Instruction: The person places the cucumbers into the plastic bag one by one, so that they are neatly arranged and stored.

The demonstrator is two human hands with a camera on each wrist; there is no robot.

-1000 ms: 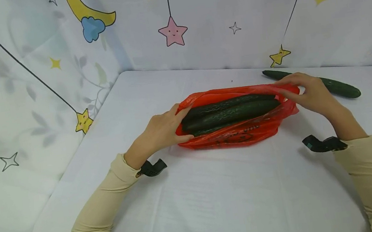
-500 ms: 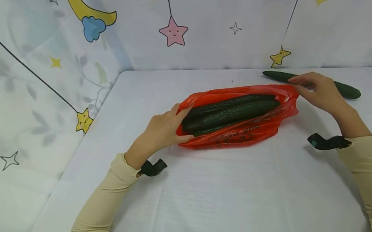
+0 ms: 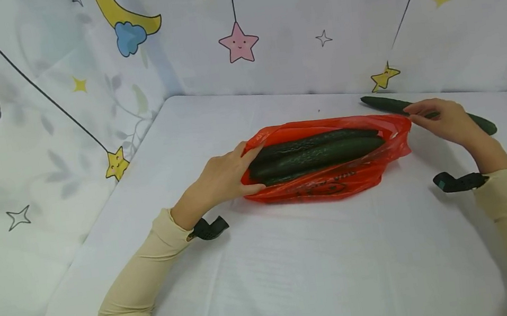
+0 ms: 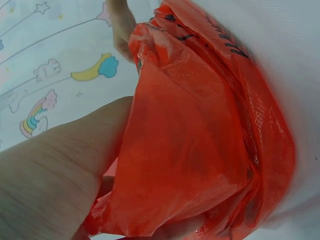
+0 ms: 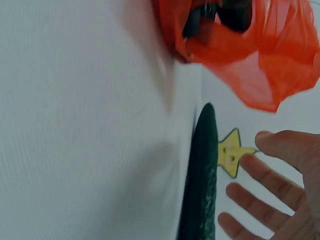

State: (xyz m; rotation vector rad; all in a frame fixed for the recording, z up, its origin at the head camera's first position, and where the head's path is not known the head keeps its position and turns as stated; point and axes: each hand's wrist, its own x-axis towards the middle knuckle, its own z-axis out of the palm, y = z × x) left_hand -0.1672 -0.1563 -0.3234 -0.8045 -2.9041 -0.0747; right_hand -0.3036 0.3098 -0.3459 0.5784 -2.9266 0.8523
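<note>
A red plastic bag (image 3: 330,189) lies on its side, its mouth facing up and showing several dark green cucumbers (image 3: 320,156) within. My left hand (image 3: 215,181) grips the bag's left end, thumb at the front edge and fingers reaching to the rear; in the left wrist view, red film (image 4: 180,145) hides most of those fingers. Just past the bag's right end hovers my right hand (image 3: 448,121), holding nothing. The right wrist view shows its fingers (image 5: 265,175) spread apart, close to a loose cucumber (image 5: 202,175) that lies outside the bag.
A white cloth covers the table (image 3: 297,269). Behind it hangs a white backdrop (image 3: 290,68) printed with stars, a moon and clouds. The loose cucumber lies slantwise near the table's back edge. A black strap piece (image 3: 458,181) sticks out at the right wrist.
My right hand has let go of the bag's right edge and moved rightward, over toward the loose cucumber. The left hand keeps its place on the bag.
</note>
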